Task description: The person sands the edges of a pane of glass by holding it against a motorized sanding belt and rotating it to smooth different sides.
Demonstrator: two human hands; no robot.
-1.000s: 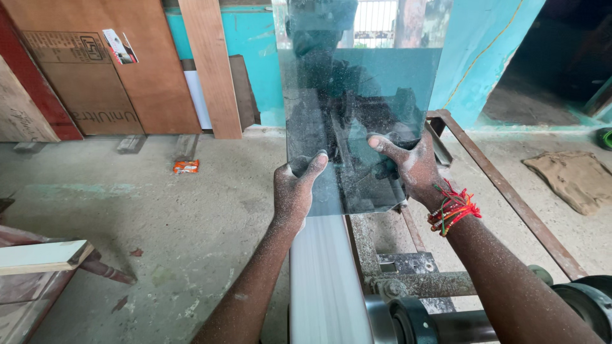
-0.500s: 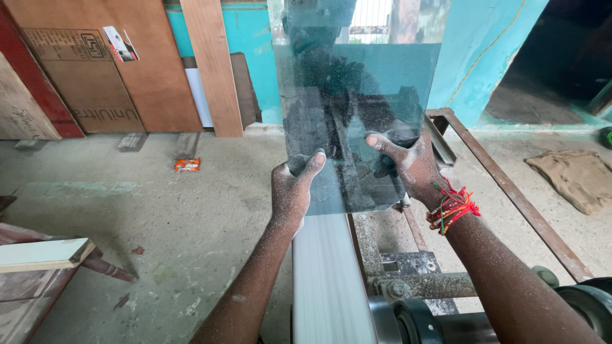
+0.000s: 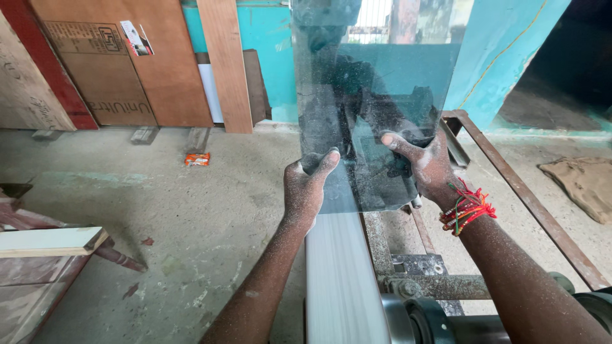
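Observation:
I hold a dusty, clear glass pane upright in front of me, its lower edge resting on a running white sanding belt. My left hand grips the pane's lower left edge, thumb on the near face. Over at the pane's lower right, my right hand grips that side; red thread bands circle its wrist. Both hands and forearms are covered in fine dust.
The belt runs over a metal roller on a rusty steel frame. Wooden boards and plywood sheets lean on the teal wall at the back left. A small orange packet lies on the concrete floor. A plank juts in at left.
The pane and both hands have shifted slightly upward and away along the belt; the grip of both hands is unchanged.

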